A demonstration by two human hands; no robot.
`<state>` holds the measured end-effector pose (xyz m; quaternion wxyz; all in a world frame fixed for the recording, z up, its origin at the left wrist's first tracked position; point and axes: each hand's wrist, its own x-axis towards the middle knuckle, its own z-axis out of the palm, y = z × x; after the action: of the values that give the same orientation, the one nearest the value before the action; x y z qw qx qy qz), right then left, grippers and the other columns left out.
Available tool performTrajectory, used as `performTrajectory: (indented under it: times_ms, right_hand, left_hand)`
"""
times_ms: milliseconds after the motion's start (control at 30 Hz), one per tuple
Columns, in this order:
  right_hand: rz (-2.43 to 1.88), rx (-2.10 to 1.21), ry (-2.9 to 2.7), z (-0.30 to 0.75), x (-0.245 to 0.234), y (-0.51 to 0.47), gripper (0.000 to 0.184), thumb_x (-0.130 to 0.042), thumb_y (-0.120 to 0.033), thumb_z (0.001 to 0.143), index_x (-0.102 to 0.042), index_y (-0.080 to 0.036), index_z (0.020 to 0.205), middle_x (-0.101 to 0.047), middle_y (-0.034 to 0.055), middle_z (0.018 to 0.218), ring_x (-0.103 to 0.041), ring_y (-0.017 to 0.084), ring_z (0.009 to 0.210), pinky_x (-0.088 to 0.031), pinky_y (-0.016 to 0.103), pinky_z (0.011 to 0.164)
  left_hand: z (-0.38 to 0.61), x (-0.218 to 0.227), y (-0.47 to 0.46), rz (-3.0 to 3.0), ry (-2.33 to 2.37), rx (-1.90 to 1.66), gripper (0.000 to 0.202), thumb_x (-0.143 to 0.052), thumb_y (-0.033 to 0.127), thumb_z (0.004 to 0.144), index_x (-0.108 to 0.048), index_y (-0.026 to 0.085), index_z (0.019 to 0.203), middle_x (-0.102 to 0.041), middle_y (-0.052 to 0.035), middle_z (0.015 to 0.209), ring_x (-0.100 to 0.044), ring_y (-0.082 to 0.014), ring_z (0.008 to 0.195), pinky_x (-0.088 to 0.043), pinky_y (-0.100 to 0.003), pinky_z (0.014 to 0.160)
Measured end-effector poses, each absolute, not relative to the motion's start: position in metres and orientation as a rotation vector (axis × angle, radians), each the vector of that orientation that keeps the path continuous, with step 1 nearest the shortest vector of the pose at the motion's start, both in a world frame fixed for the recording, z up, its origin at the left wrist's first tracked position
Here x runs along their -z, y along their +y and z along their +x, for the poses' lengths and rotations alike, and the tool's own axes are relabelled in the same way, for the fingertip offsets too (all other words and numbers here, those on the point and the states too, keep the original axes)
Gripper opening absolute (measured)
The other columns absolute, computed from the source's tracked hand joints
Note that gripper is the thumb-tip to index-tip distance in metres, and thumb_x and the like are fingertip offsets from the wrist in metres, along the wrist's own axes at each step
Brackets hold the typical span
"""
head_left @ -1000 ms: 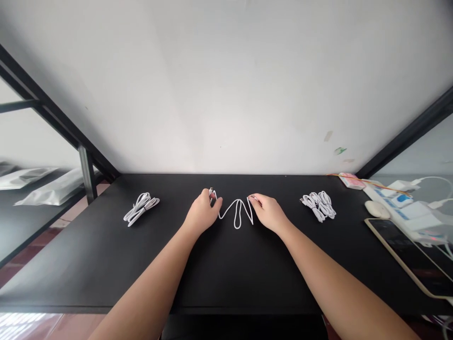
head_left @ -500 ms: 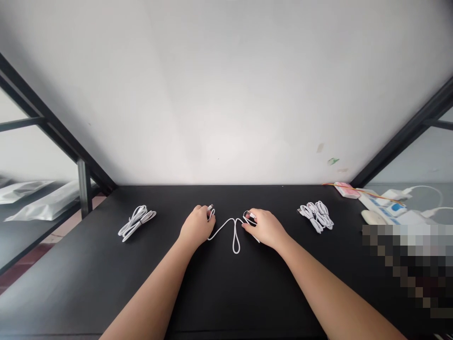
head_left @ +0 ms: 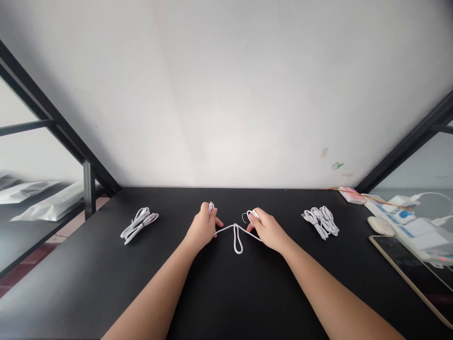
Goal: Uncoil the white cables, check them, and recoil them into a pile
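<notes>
Between my hands a white charging cable stretches over the black table, with a narrow loop hanging toward me from its middle. My left hand is closed on one end of it, and a connector pokes up past the thumb. The other end, with its plug and a small curl of cord, sits in the closed fingers of my right hand. A tied bundle of white cable lies to the left. Bundled white cables lie side by side on the right.
At the right edge are a phone, a white mouse-like object, a power strip with plugs, and a pink-and-white box. A black frame post and plastic-wrapped packets are at the left. A pale wall rises behind.
The cord between my hands is drawn straighter, and its middle loop has narrowed. My left hand has turned so that its connector points up. The view has shifted slightly.
</notes>
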<state>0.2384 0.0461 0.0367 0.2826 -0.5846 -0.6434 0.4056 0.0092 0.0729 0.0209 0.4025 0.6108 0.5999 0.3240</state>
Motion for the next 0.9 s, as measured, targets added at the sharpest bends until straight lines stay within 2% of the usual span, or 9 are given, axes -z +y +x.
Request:
performTrajectory:
  times_ms: [133, 267, 367, 500, 633, 767, 900]
  right_hand:
    - [-1.329, -1.457, -1.264, 0.232, -0.034, 0.048, 0.035, -0.051, -0.056, 0.095, -0.052, -0.021, 0.093, -0.069, 0.0, 0.069, -0.033, 0.008, 0.043, -0.021, 0.023, 0.045]
    - [-1.102, -1.604, -0.891, 0.224, -0.04, 0.046, 0.04, -0.071, -0.057, 0.084, -0.059, -0.02, 0.096, -0.065, -0.0011, 0.066, -0.033, 0.006, 0.042, -0.017, 0.021, 0.042]
    - [-0.987, -1.625, -0.813, 0.22, -0.045, 0.043, 0.042, -0.077, -0.055, 0.08, -0.063, -0.02, 0.099, -0.065, -0.0004, 0.069, -0.039, 0.006, 0.044, -0.024, 0.021, 0.042]
    - [-0.896, -1.665, -0.814, 0.213, -0.044, 0.038, 0.047, -0.079, -0.054, 0.078, -0.069, -0.021, 0.109, -0.068, 0.0016, 0.081, -0.051, 0.009, 0.051, -0.037, 0.024, 0.044]
    - [-0.842, -1.673, -0.794, 0.206, -0.042, 0.034, 0.046, -0.08, -0.05, 0.079, -0.073, -0.019, 0.112, -0.068, 0.0045, 0.091, -0.059, 0.013, 0.069, -0.047, 0.027, 0.057]
    - [-0.915, -1.604, -0.81, 0.202, -0.041, 0.035, 0.046, -0.083, -0.052, 0.075, -0.077, -0.019, 0.107, -0.065, 0.0028, 0.086, -0.056, 0.013, 0.071, -0.045, 0.028, 0.06]
    - [-0.997, -1.506, -0.838, 0.201, -0.036, 0.037, 0.049, -0.083, -0.055, 0.073, -0.078, -0.019, 0.107, -0.068, 0.0039, 0.089, -0.058, 0.014, 0.077, -0.047, 0.03, 0.072]
  left_hand:
    - [0.017, -0.021, 0.071, 1.378, 1.417, -0.862, 0.032, -0.039, 0.055, 0.1, -0.036, 0.024, 0.093, -0.072, 0.0, 0.068, -0.048, -0.0105, 0.041, -0.036, -0.023, 0.045]
    - [0.028, -0.03, 0.063, 1.195, 1.249, -0.854, 0.05, -0.048, 0.071, 0.09, -0.042, 0.021, 0.093, -0.067, -0.002, 0.064, -0.04, -0.0081, 0.042, -0.026, -0.021, 0.042]
    - [0.035, -0.033, 0.057, 1.124, 1.112, -0.875, 0.055, -0.059, 0.073, 0.083, -0.045, 0.02, 0.087, -0.054, 0.0038, 0.057, -0.031, -0.0052, 0.041, -0.017, -0.02, 0.042]
    - [0.042, -0.031, 0.051, 1.052, 0.944, -0.871, 0.053, -0.071, 0.065, 0.079, -0.052, 0.017, 0.088, -0.035, 0.0095, 0.058, -0.021, -0.0033, 0.045, -0.012, -0.021, 0.043]
    - [0.048, -0.034, 0.047, 1.002, 0.848, -0.913, 0.046, -0.07, 0.059, 0.083, -0.056, 0.016, 0.087, -0.036, 0.0075, 0.061, -0.025, -0.0042, 0.048, -0.015, -0.021, 0.045]
    - [0.05, -0.036, 0.05, 0.778, 0.85, -0.99, 0.039, -0.068, 0.052, 0.083, -0.056, 0.015, 0.083, -0.034, 0.0076, 0.062, -0.021, -0.0043, 0.048, -0.014, -0.021, 0.045]
    - [0.052, -0.037, 0.049, 0.778, 0.856, -0.99, 0.042, -0.068, 0.056, 0.083, -0.057, 0.015, 0.085, -0.035, 0.0074, 0.062, -0.021, -0.005, 0.049, -0.013, -0.021, 0.045]
